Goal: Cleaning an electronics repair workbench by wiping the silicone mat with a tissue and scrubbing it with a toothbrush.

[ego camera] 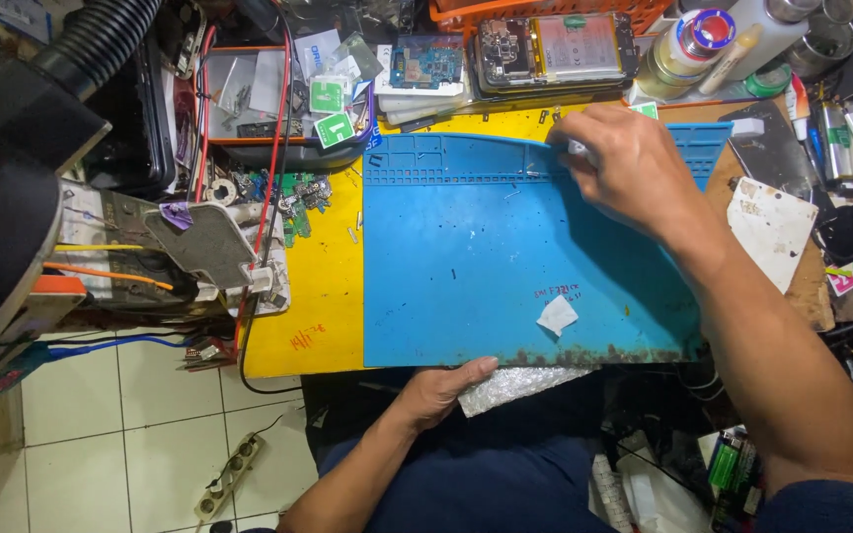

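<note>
We pinch a small white bit with our right hand [624, 163] over the blue mat [466, 266]; our left hand [441, 390] grips crinkled wrap [515, 385] (likely steadying it) under the mat's edge.

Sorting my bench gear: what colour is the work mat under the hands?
Blue, with rusty brown stains along its near edge; the work mat shows best in the head view.

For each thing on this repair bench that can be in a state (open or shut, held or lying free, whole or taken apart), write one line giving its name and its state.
Left hand: closed on the crinkled plastic bag at the mat's near edge.
Right hand: pinching a small white piece, resting on the blue mat.
Blue mat: lying flat, near edge stained.
White scrap: lying free on the mat.
Phone: back off, insides exposed.
</note>
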